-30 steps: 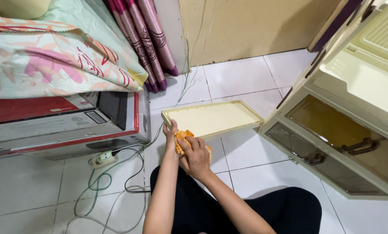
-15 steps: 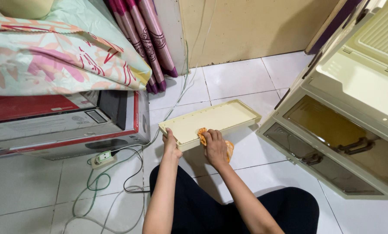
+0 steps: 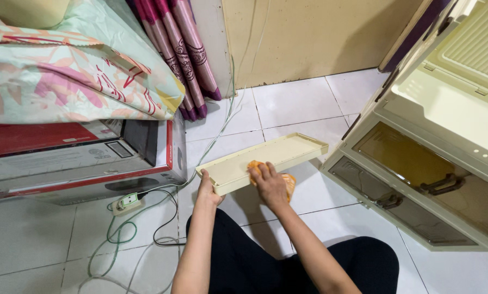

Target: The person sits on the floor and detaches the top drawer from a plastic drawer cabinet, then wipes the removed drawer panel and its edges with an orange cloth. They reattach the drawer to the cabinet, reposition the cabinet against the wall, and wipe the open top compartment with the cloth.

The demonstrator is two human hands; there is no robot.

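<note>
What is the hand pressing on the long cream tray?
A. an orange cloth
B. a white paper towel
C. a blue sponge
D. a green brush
A: the right hand presses an orange cloth against the near edge of the cream tray, while the left hand grips the tray's left end.

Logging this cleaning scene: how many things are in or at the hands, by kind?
Shallow cream plastic tray: 1
Orange cleaning cloth: 1
Bare hands, left hand gripping the tray, right hand pressing the cloth: 2
Total: 4
</note>
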